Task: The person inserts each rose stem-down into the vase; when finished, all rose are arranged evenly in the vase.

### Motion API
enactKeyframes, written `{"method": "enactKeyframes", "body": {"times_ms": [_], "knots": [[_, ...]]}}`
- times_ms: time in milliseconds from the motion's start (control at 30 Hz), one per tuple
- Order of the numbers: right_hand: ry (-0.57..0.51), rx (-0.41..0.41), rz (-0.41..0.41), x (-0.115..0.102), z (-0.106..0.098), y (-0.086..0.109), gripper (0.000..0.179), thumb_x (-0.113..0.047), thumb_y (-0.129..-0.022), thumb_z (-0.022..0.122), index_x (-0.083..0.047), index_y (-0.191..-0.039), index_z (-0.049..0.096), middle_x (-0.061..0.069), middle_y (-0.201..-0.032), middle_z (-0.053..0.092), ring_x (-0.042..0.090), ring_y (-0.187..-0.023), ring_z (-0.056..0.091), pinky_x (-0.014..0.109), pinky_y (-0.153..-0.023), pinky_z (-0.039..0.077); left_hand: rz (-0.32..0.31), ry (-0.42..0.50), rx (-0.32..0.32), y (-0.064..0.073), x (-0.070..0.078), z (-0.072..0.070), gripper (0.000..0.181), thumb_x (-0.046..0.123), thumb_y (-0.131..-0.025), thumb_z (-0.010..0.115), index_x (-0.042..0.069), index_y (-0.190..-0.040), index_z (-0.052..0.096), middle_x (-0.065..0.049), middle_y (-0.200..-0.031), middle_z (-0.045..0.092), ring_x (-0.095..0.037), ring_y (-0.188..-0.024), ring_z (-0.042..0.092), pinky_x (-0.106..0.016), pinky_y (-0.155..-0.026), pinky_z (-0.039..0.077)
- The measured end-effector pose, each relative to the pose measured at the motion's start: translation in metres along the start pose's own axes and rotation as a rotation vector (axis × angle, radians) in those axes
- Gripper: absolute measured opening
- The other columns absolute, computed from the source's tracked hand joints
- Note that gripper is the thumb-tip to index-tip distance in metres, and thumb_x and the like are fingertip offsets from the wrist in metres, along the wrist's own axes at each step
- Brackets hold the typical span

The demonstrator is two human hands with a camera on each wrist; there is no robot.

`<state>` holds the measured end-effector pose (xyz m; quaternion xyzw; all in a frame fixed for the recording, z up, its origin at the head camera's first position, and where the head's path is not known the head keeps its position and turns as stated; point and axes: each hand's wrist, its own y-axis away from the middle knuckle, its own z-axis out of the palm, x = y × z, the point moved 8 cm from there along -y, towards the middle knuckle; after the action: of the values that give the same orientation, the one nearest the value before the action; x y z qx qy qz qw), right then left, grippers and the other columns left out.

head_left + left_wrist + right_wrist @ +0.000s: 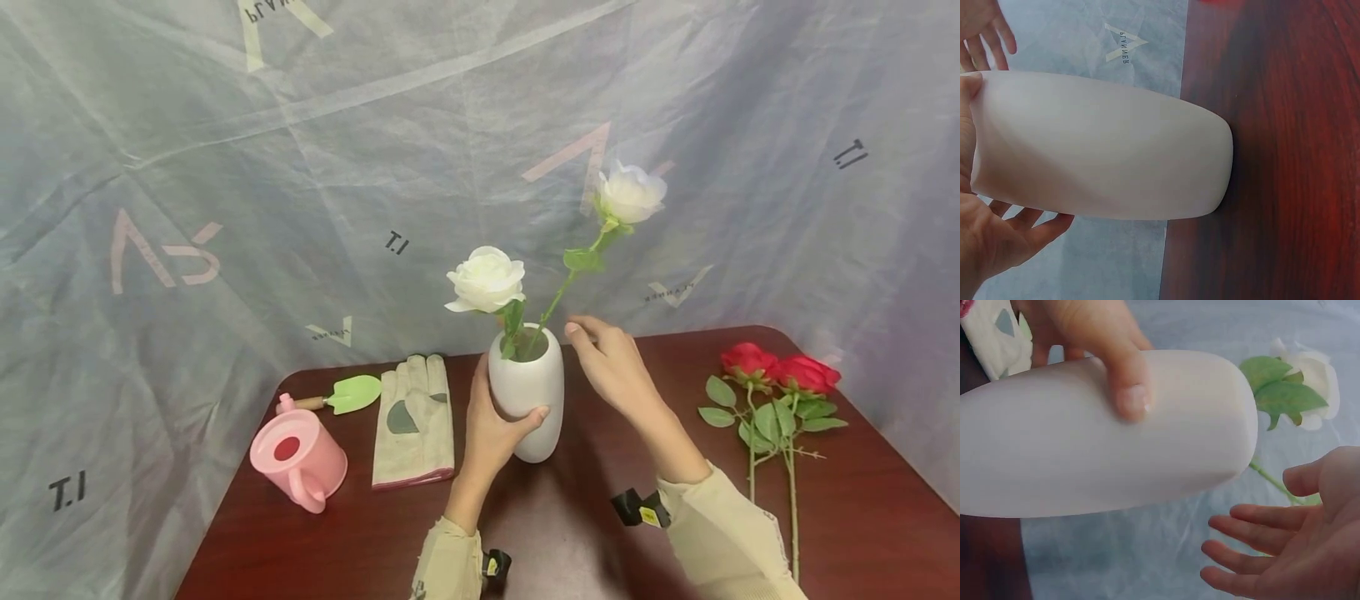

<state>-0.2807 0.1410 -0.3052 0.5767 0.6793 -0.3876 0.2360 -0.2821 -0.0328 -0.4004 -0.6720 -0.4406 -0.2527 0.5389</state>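
Vase (525, 387) (white) is gripped by left hand (491, 437); right hand (611, 362), loosely spread, seems just clear of a stem (557, 300).

Place: a screened-off tabletop set, in the nature of a recording booth; whether studio, lab or office stands beyond, I cannot tell. Walls: grey fabric sheeting (450, 142), creased, hung behind the table and round both sides, printed with yellow and pink logo marks and black lettering, "T.I" and "PLANNER" among it. Furniture: one table (573, 550), dark red-brown, wood-grained, its far edge close against the sheeting. Apparatus: black units (627, 507) with yellow labels, worn at the wrists. Stock, home-gardening in kind, laid before me like props: pink watering can (322, 454); green trowel (356, 394); cloth gloves (430, 442); red roses (806, 372); white vase (528, 387) holding white roses (486, 281).
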Motion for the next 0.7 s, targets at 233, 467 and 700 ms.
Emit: {"method": "enactKeyframes", "body": {"times_ms": [233, 467, 700], "knots": [[0.001, -0.021, 0.027, 0.031, 0.000, 0.020, 0.048, -0.039, -0.098, 0.041, -0.002, -0.125, 0.057, 0.017, -0.122, 0.057, 0.035, -0.111, 0.053, 0.052, -0.089, 0.040, 0.009, 0.000, 0.008, 0.001, -0.002, 0.002, 0.103, 0.039, -0.063, 0.083, 0.027, -0.146, 0.023, 0.004, -0.137, 0.040, -0.016, -0.114, 0.047, -0.044, -0.089, 0.041], [0.055, 0.007, 0.024, 0.081, -0.016, 0.056, 0.038, -0.031, -0.098, 0.047, -0.001, -0.115, 0.062, 0.015, -0.110, 0.064, 0.034, -0.105, 0.056, 0.051, -0.086, 0.040, -0.011, -0.016, 0.009, 0.001, -0.002, 0.001, 0.104, 0.041, -0.063, 0.082, 0.027, -0.147, 0.023, 0.004, -0.139, 0.039, -0.017, -0.116, 0.047, -0.046, -0.089, 0.041], [0.159, 0.051, 0.088, 0.145, -0.049, 0.103, 0.032, -0.025, -0.097, 0.049, -0.001, -0.115, 0.062, 0.013, -0.103, 0.067, 0.016, -0.091, 0.062, 0.044, -0.078, 0.045, -0.020, -0.003, 0.007, 0.002, -0.002, 0.000, 0.103, 0.042, -0.064, 0.082, 0.029, -0.147, 0.022, 0.005, -0.138, 0.038, -0.018, -0.115, 0.047, -0.046, -0.088, 0.040]]}}
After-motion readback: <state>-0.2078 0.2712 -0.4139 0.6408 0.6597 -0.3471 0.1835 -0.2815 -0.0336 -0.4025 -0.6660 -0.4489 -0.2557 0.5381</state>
